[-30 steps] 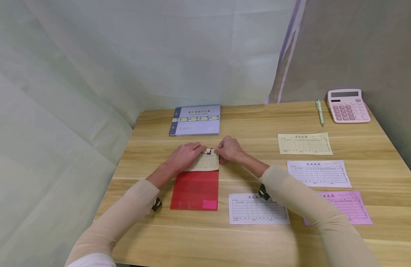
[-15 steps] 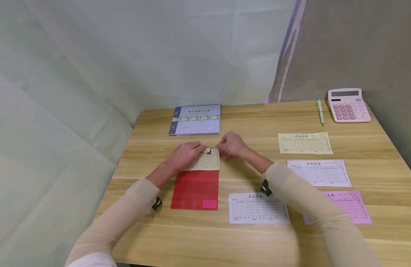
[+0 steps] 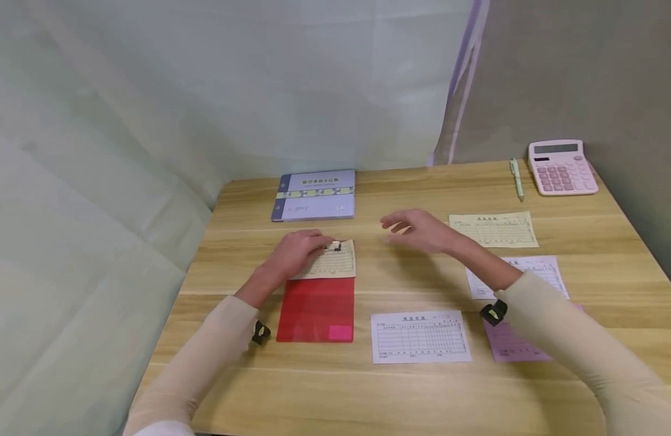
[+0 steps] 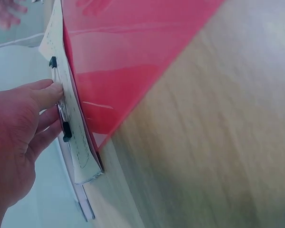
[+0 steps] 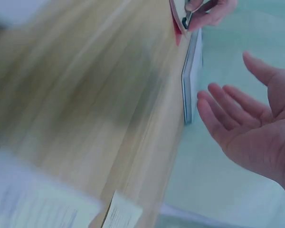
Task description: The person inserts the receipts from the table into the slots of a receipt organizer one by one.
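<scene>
A red clipboard (image 3: pixel 314 309) lies on the wooden table with a cream printed form (image 3: pixel 335 261) across its upper part. The metal clip (image 4: pixel 61 102) with black ends sits over the form's top edge. My left hand (image 3: pixel 297 249) pinches the clipboard at the clip: in the left wrist view the thumb lies on the clip and the fingers reach behind the top edge. Off to the right, my right hand (image 3: pixel 423 231) is raised over the table and holds nothing. Its fingers (image 5: pixel 228 107) are spread and slightly bent in the right wrist view.
A lilac account book (image 3: pixel 315 195) lies behind the clipboard. To the right are a white form (image 3: pixel 421 337), a cream form (image 3: pixel 493 230), another white form (image 3: pixel 537 272) and a pink form (image 3: pixel 512 345), partly under my right arm. Farther back lie a green pen (image 3: pixel 516 180) and a pink calculator (image 3: pixel 563 168).
My right hand has left the clipboard's top right corner and moved right, with its fingers spreading. My left hand stays at the clip.
</scene>
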Available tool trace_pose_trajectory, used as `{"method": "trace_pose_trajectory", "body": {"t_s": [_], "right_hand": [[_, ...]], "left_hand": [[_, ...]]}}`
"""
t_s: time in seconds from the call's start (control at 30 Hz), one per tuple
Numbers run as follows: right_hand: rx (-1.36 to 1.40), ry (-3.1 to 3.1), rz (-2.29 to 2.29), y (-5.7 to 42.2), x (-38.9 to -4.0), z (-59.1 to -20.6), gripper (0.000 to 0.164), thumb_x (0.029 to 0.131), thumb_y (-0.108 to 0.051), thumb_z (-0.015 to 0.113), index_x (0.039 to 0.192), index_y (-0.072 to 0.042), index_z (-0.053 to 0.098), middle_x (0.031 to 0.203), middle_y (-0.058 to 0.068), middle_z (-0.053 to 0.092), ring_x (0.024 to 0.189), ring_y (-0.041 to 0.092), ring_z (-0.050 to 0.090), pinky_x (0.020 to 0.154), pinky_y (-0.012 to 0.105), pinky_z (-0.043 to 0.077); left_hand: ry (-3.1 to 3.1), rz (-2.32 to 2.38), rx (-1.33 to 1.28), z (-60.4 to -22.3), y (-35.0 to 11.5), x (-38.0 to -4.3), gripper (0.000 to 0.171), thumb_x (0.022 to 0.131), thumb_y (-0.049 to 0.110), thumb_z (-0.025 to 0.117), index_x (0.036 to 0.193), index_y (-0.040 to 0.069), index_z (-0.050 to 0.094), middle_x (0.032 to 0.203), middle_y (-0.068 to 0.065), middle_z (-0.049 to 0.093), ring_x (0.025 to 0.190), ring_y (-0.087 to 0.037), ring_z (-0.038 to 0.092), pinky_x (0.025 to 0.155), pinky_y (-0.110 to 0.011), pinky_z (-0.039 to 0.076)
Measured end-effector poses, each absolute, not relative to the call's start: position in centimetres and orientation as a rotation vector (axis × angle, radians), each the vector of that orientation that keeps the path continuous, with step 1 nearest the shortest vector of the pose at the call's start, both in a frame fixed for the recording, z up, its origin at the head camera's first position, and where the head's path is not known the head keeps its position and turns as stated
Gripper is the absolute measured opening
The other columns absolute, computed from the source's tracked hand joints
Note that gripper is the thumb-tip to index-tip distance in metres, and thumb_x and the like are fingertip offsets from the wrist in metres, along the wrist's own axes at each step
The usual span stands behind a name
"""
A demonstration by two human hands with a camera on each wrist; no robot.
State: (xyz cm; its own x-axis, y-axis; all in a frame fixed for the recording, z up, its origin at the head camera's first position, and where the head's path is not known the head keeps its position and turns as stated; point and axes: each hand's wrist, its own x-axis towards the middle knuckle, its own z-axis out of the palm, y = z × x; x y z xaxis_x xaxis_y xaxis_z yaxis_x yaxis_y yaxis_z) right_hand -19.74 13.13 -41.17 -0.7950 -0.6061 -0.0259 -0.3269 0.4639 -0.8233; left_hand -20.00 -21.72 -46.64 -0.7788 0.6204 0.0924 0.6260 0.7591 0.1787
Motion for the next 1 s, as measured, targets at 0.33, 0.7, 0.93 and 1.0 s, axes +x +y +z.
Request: {"method": "trace_pose_trajectory", "body": {"t_s": [0.33, 0.7, 0.93, 1.0], "right_hand": [[-0.988, 2.396, -0.928, 19.6, -14.3, -42.7, 0.034, 0.099, -0.012, 0.077, 0.129, 0.002, 0.072, 0.119, 0.011, 0.075, 0.102, 0.022, 0.072, 0.087, 0.037, 0.061], [-0.989, 2.417, -0.979, 22.7, -10.0, -45.2, 0.041, 0.089, -0.029, 0.088, 0.121, -0.006, 0.076, 0.1, -0.006, 0.07, 0.083, 0.01, 0.061, 0.071, 0.028, 0.055], [-1.02, 2.54, -0.986, 22.7, -8.4, -46.6, 0.048, 0.081, -0.029, 0.094, 0.118, -0.006, 0.075, 0.093, -0.011, 0.063, 0.08, 0.005, 0.054, 0.067, 0.024, 0.051], [-1.016, 2.561, -1.015, 22.7, -8.1, -46.9, 0.041, 0.083, -0.022, 0.093, 0.117, -0.005, 0.076, 0.092, -0.011, 0.063, 0.078, 0.005, 0.054, 0.065, 0.023, 0.05]], "left_hand": [[-2.988, -0.326, -0.984, -46.1, -21.4, -19.9, 0.038, 0.098, 0.014, 0.079, 0.136, 0.017, 0.074, 0.118, -0.002, 0.076, 0.102, -0.018, 0.072, 0.093, -0.037, 0.06], [-3.004, -0.315, -0.941, -46.1, -21.2, -20.0, 0.038, 0.096, 0.013, 0.081, 0.134, 0.017, 0.076, 0.116, -0.001, 0.077, 0.1, -0.019, 0.072, 0.092, -0.038, 0.061], [-3.016, -0.323, -0.924, -46.1, -21.1, -20.1, 0.036, 0.097, 0.012, 0.08, 0.132, 0.018, 0.077, 0.112, -0.001, 0.077, 0.099, -0.019, 0.073, 0.092, -0.04, 0.061], [-3.017, -0.321, -0.922, -46.1, -21.1, -20.1, 0.036, 0.097, 0.012, 0.08, 0.132, 0.018, 0.077, 0.112, -0.001, 0.077, 0.098, -0.019, 0.073, 0.092, -0.039, 0.061]]}}
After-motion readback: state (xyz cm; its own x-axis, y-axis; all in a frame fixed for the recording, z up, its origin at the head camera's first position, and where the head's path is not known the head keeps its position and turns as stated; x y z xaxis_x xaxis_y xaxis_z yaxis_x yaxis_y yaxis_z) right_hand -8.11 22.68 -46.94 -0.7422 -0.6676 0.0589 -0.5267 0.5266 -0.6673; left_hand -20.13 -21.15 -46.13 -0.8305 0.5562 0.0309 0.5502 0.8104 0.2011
